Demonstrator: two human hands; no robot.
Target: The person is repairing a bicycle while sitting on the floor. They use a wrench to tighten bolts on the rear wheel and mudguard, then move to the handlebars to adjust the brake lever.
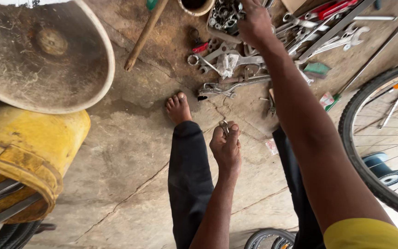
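A small metal part (224, 127), shiny and rounded, is pinched between the fingertips of the left hand (225, 150), its grip closed on it above the cracked concrete floor (130, 175). The right hand (254, 20) is stretched into a heap of steel spanners (328, 39) and sockets; how far its grip is closed cannot be told. A spoked bicycle wheel (353, 138) lies to the right, a dented yellow drum (33, 152) to the left.
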